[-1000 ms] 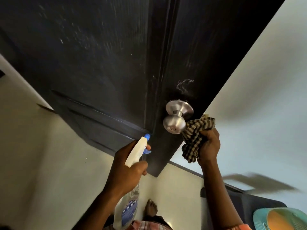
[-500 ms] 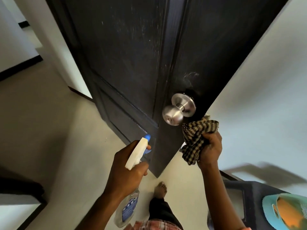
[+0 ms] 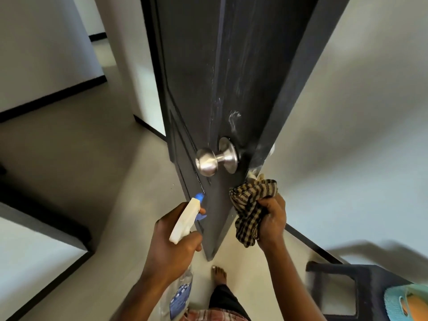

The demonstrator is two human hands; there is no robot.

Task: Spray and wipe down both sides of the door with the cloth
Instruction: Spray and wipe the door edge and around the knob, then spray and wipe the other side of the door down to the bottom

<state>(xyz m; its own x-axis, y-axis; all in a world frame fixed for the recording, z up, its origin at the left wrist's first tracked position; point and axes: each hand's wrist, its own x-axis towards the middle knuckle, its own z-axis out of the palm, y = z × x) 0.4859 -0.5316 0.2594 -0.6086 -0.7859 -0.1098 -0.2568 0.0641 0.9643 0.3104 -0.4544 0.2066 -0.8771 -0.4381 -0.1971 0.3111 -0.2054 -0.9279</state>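
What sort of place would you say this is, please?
Probably a home interior: a dark panelled door with a round metal knob, a pale floor and white walls with dark skirting.

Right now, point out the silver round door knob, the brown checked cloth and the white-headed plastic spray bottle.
silver round door knob (image 3: 206,162): head view, rounded front face.
brown checked cloth (image 3: 249,205): head view, bunched middle.
white-headed plastic spray bottle (image 3: 185,218): head view, white trigger head.
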